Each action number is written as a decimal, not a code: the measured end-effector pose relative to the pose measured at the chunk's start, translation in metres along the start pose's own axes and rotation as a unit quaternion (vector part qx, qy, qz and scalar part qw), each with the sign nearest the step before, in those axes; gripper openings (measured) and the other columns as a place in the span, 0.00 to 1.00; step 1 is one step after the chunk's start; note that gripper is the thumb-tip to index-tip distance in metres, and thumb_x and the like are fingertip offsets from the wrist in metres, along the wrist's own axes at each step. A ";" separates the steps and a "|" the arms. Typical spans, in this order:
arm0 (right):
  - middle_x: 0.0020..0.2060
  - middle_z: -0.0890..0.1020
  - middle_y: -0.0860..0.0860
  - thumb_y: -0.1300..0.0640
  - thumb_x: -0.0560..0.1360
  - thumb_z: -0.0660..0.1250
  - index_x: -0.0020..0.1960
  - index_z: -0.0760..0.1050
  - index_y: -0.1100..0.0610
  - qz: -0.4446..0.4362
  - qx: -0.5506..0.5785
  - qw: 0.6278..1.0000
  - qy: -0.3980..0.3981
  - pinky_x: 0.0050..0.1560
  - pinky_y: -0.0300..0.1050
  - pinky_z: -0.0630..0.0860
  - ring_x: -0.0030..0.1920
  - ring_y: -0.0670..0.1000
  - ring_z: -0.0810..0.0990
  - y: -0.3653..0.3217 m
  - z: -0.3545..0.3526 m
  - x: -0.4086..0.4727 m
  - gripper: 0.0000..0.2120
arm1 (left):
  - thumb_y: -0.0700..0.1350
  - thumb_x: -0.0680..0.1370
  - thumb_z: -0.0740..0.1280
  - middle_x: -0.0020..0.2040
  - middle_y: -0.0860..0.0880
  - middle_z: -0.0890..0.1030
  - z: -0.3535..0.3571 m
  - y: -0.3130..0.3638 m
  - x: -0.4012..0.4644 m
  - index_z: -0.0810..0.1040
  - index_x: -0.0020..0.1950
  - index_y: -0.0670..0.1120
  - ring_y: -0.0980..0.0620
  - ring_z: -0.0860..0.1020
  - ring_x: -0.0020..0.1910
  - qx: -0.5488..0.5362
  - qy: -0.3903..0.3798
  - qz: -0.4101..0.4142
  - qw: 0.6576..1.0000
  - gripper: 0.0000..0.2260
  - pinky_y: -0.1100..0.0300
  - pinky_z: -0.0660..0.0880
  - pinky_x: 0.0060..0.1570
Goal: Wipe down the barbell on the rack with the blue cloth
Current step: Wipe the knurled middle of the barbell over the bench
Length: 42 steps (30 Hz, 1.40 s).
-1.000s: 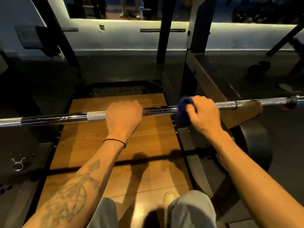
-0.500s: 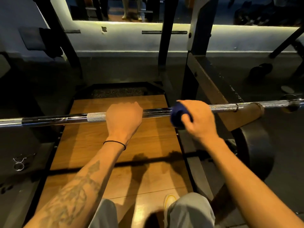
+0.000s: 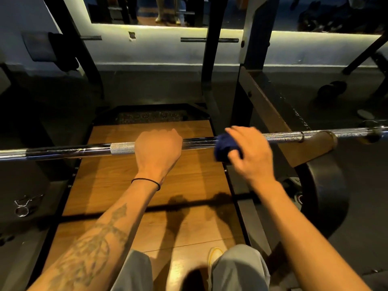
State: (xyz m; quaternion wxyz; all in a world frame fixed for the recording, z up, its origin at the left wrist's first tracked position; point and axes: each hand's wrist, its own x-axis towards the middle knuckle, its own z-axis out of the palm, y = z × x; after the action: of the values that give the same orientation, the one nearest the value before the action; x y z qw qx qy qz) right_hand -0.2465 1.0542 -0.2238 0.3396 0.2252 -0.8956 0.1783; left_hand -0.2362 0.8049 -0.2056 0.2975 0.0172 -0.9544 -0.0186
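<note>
Blue cloth (image 3: pixel 224 150) is bunched up in the right hand (image 3: pixel 248 155), whose fingers curl around it and press it on the shiny barbell (image 3: pixel 69 151). Just beside it, the left hand (image 3: pixel 157 151) is wrapped tight around the same bar, which runs across under both hands, above the wooden platform (image 3: pixel 117 183).

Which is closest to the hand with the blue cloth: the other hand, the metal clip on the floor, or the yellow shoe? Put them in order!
From the right hand:
1. Left hand, beside it on the barbell.
2. Yellow shoe, below, near the knees.
3. Metal clip, far left on the floor.
</note>
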 end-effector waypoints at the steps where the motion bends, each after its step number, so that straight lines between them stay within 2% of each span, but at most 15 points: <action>1: 0.58 0.82 0.58 0.55 0.76 0.60 0.63 0.78 0.60 0.042 -0.010 0.999 0.030 0.68 0.55 0.68 0.57 0.60 0.79 0.016 -0.006 -0.002 0.19 | 0.50 0.83 0.52 0.25 0.50 0.70 0.000 0.000 0.000 0.71 0.28 0.46 0.49 0.69 0.25 0.001 -0.002 0.000 1.000 0.24 0.55 0.67 0.31; 7: 0.50 0.82 0.60 0.57 0.76 0.60 0.52 0.80 0.63 0.328 0.004 0.925 0.190 0.74 0.63 0.62 0.65 0.63 0.76 0.001 0.017 0.011 0.13 | 0.49 0.82 0.53 0.25 0.47 0.72 -0.001 -0.001 0.001 0.73 0.28 0.44 0.45 0.71 0.25 0.009 0.010 -0.013 1.000 0.24 0.56 0.61 0.32; 9: 0.49 0.82 0.60 0.57 0.75 0.62 0.51 0.81 0.62 0.296 0.009 0.934 0.198 0.73 0.65 0.63 0.63 0.63 0.78 -0.033 0.029 0.020 0.12 | 0.49 0.82 0.52 0.26 0.46 0.74 0.000 0.001 0.000 0.74 0.29 0.44 0.44 0.73 0.27 0.011 -0.004 -0.002 1.000 0.24 0.55 0.60 0.33; 11: 0.56 0.82 0.57 0.55 0.75 0.62 0.59 0.81 0.60 0.133 0.037 0.986 0.093 0.75 0.59 0.62 0.65 0.59 0.76 -0.059 0.032 0.008 0.17 | 0.49 0.82 0.50 0.27 0.46 0.74 0.000 0.002 0.000 0.74 0.30 0.45 0.45 0.72 0.27 0.020 -0.015 0.001 1.000 0.25 0.54 0.60 0.34; 14: 0.62 0.81 0.58 0.53 0.73 0.63 0.66 0.78 0.59 -0.047 0.020 0.999 -0.011 0.70 0.53 0.67 0.64 0.58 0.77 -0.026 0.012 0.002 0.23 | 0.50 0.83 0.49 0.27 0.49 0.71 -0.004 0.002 0.000 0.69 0.30 0.47 0.49 0.68 0.28 0.020 -0.024 -0.004 0.999 0.23 0.54 0.62 0.34; 18: 0.40 0.79 0.59 0.54 0.76 0.61 0.46 0.79 0.60 0.116 -0.037 0.990 0.074 0.46 0.56 0.70 0.43 0.62 0.77 0.043 -0.012 0.003 0.11 | 0.50 0.83 0.50 0.26 0.50 0.69 -0.005 0.005 0.001 0.69 0.29 0.47 0.50 0.66 0.27 0.016 -0.028 -0.004 0.999 0.23 0.55 0.63 0.34; 21: 0.35 0.75 0.57 0.55 0.77 0.63 0.41 0.73 0.59 0.181 -0.037 0.974 0.130 0.47 0.54 0.67 0.40 0.58 0.72 0.035 -0.004 0.003 0.09 | 0.49 0.83 0.49 0.25 0.50 0.68 -0.006 0.008 0.003 0.73 0.29 0.44 0.49 0.67 0.26 0.001 -0.047 -0.017 0.999 0.26 0.55 0.64 0.33; 22: 0.35 0.74 0.56 0.56 0.77 0.63 0.40 0.73 0.59 0.190 -0.032 0.971 0.140 0.47 0.52 0.66 0.40 0.57 0.71 0.030 -0.002 0.005 0.09 | 0.49 0.82 0.47 0.26 0.50 0.69 -0.006 0.009 0.004 0.77 0.32 0.43 0.48 0.68 0.26 0.012 -0.062 -0.007 0.998 0.27 0.55 0.65 0.34; 24: 0.35 0.74 0.55 0.57 0.77 0.63 0.40 0.73 0.58 0.201 -0.023 0.967 0.152 0.49 0.51 0.66 0.40 0.54 0.70 0.024 -0.001 0.008 0.08 | 0.44 0.81 0.44 0.32 0.48 0.75 -0.008 0.022 0.009 0.81 0.53 0.42 0.44 0.73 0.31 0.088 -0.101 0.082 0.988 0.25 0.54 0.65 0.35; 26: 0.35 0.74 0.54 0.57 0.77 0.63 0.40 0.73 0.58 0.196 -0.016 0.969 0.152 0.49 0.50 0.66 0.40 0.53 0.69 0.022 -0.003 0.009 0.08 | 0.40 0.82 0.50 0.41 0.47 0.80 -0.008 0.056 0.016 0.68 0.74 0.43 0.42 0.79 0.38 0.121 -0.136 0.176 0.967 0.20 0.54 0.67 0.35; 28: 0.36 0.75 0.53 0.56 0.77 0.62 0.42 0.74 0.58 0.190 -0.008 0.973 0.134 0.49 0.49 0.65 0.40 0.53 0.70 0.021 -0.006 0.007 0.08 | 0.40 0.83 0.54 0.43 0.46 0.80 -0.006 0.101 0.022 0.63 0.77 0.43 0.42 0.80 0.40 0.101 -0.147 0.196 0.964 0.21 0.54 0.69 0.33; 35: 0.46 0.82 0.56 0.54 0.76 0.62 0.56 0.79 0.60 0.005 0.005 1.000 -0.008 0.51 0.51 0.70 0.48 0.57 0.77 0.071 -0.038 -0.005 0.14 | 0.47 0.84 0.59 0.37 0.47 0.83 -0.005 0.126 0.019 0.81 0.59 0.47 0.44 0.81 0.35 0.110 -0.106 0.140 0.978 0.12 0.56 0.69 0.31; 38: 0.40 0.79 0.57 0.56 0.76 0.61 0.46 0.77 0.60 0.113 -0.010 0.992 0.053 0.51 0.53 0.69 0.42 0.61 0.76 0.082 -0.036 -0.005 0.09 | 0.47 0.75 0.72 0.24 0.50 0.76 -0.002 0.129 0.020 0.83 0.37 0.48 0.47 0.75 0.22 0.119 -0.067 0.094 0.986 0.07 0.62 0.61 0.27; 40: 0.42 0.79 0.57 0.57 0.76 0.61 0.46 0.76 0.59 0.245 -0.005 0.963 0.116 0.65 0.55 0.67 0.48 0.61 0.77 0.057 -0.021 -0.003 0.08 | 0.46 0.74 0.73 0.23 0.50 0.75 0.006 0.130 0.019 0.81 0.32 0.48 0.46 0.74 0.21 0.103 -0.046 0.077 0.991 0.11 0.61 0.63 0.27; 42: 0.46 0.80 0.56 0.57 0.75 0.62 0.50 0.78 0.59 0.258 0.027 0.957 0.132 0.75 0.57 0.60 0.56 0.60 0.77 0.018 -0.001 0.004 0.09 | 0.46 0.77 0.70 0.24 0.49 0.75 0.011 0.129 0.016 0.79 0.30 0.47 0.45 0.74 0.22 0.062 -0.027 0.065 0.996 0.15 0.60 0.63 0.28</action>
State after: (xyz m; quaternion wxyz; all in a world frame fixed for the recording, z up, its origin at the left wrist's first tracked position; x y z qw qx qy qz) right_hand -0.2578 1.0683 -0.2238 0.3914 -0.0304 -0.8652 0.3119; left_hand -0.2581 0.9334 -0.1998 0.2708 -0.0264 -0.9604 0.0598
